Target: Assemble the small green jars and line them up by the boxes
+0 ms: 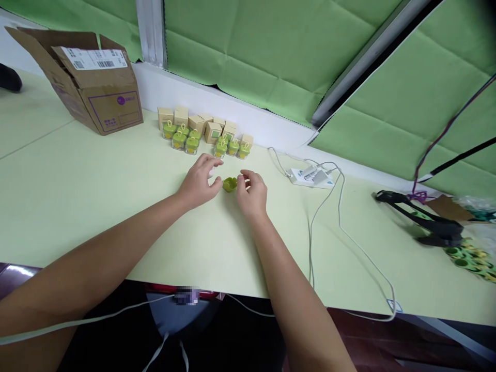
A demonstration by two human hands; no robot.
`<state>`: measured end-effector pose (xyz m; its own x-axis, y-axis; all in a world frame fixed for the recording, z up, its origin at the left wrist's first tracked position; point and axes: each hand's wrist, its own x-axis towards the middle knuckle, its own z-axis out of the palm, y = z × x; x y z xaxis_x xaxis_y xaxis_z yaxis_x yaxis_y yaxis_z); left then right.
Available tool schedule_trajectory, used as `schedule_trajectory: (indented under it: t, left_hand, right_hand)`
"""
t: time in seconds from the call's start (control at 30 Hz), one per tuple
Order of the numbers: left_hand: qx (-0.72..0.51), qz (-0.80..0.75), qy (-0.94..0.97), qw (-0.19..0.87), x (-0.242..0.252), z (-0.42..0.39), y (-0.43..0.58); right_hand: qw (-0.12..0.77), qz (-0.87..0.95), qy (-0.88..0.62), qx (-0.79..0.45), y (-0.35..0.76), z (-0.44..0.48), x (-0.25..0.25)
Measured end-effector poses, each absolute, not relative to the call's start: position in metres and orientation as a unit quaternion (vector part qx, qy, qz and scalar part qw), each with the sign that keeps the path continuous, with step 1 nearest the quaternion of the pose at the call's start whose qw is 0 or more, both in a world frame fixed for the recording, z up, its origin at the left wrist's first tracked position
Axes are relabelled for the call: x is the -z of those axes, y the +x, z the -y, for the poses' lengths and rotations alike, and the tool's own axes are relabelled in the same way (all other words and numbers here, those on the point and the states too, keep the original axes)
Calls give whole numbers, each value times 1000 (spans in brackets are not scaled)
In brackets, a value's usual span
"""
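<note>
My left hand (pixel 199 182) is raised over the table with its thumb and index finger apart. A small whitish thing (pixel 211 172) shows inside its curled fingers, mostly hidden, so its kind is unclear. Between my hands is a small green cup-like piece with a wavy rim (pixel 230 184), hollow side showing. My right hand (pixel 252 194) is just to the right of it, fingers bent and thumb slightly apart from them. The thumb is close to the green piece's edge; whether they touch is hard to tell.
Behind my hands stand several small green-topped jars with loops (pixel 192 142) and small tan boxes (pixel 197 123). An open cardboard box (pixel 112 103) is at the back left. A power strip (pixel 312 177) with white cables (pixel 341 222) and a black strap-like device (pixel 422 219) are to the right.
</note>
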<state>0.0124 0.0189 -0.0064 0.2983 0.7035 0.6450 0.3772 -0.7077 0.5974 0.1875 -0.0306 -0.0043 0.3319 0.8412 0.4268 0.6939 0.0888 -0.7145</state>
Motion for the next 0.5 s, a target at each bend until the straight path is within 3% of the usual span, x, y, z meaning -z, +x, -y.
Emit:
schedule_trajectory:
  t: [0.1,0.23,0.5]
  left_hand:
    - [-519,-313,780,157,10,-21,13]
    - [-502,-258,811,155,17,-23,16]
    - [-450,-226,850,158,17,-17,18]
  right_hand:
    - [522,594,-602,-113,180,36,0]
    - [510,641,-545,-179,168,42,-1]
    - [543,581,-552,-252,165,38,2]
